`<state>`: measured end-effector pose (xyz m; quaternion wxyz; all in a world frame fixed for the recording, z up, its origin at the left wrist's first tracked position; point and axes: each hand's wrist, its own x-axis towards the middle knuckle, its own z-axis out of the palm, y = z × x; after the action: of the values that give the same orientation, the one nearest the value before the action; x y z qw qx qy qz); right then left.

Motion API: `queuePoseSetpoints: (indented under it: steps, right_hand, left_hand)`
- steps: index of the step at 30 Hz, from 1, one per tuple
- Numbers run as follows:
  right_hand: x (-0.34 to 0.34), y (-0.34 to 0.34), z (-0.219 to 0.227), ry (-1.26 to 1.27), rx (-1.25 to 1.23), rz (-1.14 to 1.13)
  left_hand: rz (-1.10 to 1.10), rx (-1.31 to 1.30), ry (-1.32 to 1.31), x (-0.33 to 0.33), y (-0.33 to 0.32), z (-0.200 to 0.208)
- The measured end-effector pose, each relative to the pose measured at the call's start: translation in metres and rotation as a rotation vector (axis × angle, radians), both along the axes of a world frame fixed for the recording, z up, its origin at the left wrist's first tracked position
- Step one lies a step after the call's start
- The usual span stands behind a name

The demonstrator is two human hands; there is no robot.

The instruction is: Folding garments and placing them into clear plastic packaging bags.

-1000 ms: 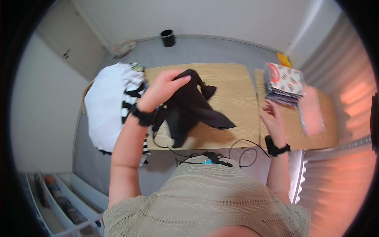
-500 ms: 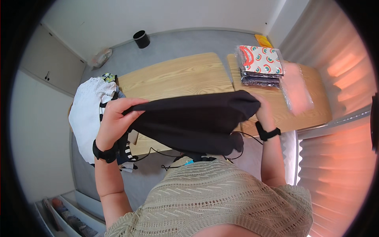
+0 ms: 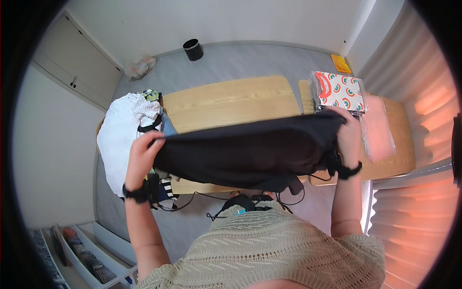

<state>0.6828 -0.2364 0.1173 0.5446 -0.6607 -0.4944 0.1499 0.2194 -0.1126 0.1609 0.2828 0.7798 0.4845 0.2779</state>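
Observation:
A black garment [image 3: 240, 151] hangs stretched between my hands above the wooden table [image 3: 231, 98]; its exact kind is not clear. My left hand [image 3: 143, 151] pinches one end, with the thumb and fingers pressed together on the cloth. At the other end my right hand [image 3: 347, 132] grips the fabric, its fingers partly hidden by the cloth. The garment's lower edge sags, and a loose flap dangles near the right side. Left of my left hand lies a heap of clothes, with a white knitted garment [image 3: 118, 137] on top.
On the right table, a stack of bagged folded garments [image 3: 339, 91] stands beside clear plastic bags [image 3: 378, 127]. A black bin [image 3: 193, 49] and a plastic bag [image 3: 141, 67] stand by the far wall. White bins [image 3: 91, 255] hold packed items at lower left. A black cable [image 3: 192, 197] hangs below.
My hands have spread farther apart, pulling the black garment wider and tauter. The right hand has moved to the right. The whole view has shifted slightly.

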Motion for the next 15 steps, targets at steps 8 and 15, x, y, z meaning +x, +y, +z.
queuePoseSetpoints:
  steps: [8, 15]
  right_hand:
    - [-0.011, 0.145, -0.104, 0.109, -0.087, 0.160]
    - [-0.003, 0.066, -0.228, 0.032, -0.566, 0.387]
  left_hand:
    - [0.170, 0.577, 0.159, 0.063, 0.159, -0.122]
    - [-0.270, 0.203, 0.242, 0.064, 0.074, -0.251]
